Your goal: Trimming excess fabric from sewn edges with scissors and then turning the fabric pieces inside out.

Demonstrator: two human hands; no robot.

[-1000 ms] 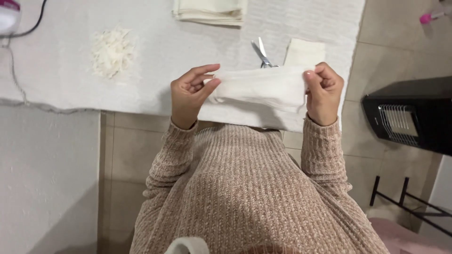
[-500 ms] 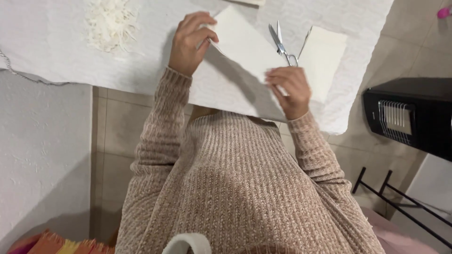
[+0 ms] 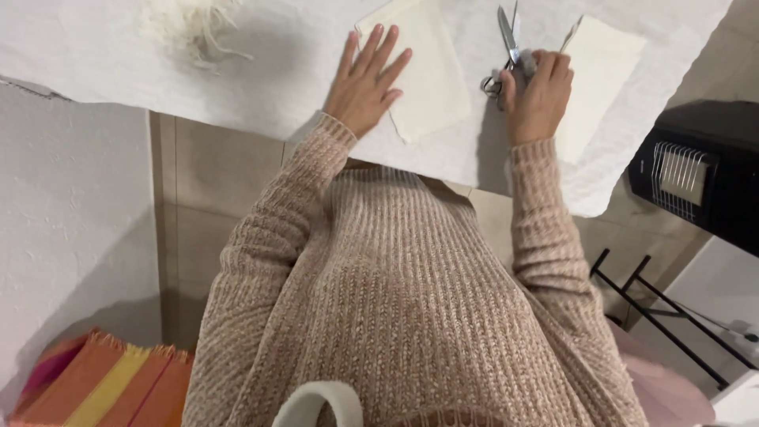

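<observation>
A: On the white textured table cover point(image 3: 237, 87), where is my left hand point(image 3: 365, 83) sitting?

B: Your left hand is lying flat, fingers spread and gripping nothing, with the palm pressing on the near-left corner of the cream fabric piece point(image 3: 431, 75). That piece is resting on the cover between your two hands, tilted a little, its far corner reaching toward the top edge of the view.

A: And my right hand point(image 3: 538, 91)?

B: Your right hand is closing over the handles of the metal scissors point(image 3: 506, 43). The fingers are curling around the loops, and the blades are pointing away from you, just beside the right edge of the fabric piece. I cannot tell whether the scissors are lifting off the cover or lying on it.

A: What else is lying nearby?

B: A second cream fabric piece point(image 3: 605, 71) is lying just to the right of your right hand, partly under your knuckles. A small heap of pale thread scraps point(image 3: 194, 24) is sitting well to the left of your left hand. A black heater point(image 3: 700, 186) is standing off the table's right end, and a striped orange cloth point(image 3: 103, 387) is showing at the lower left.
</observation>
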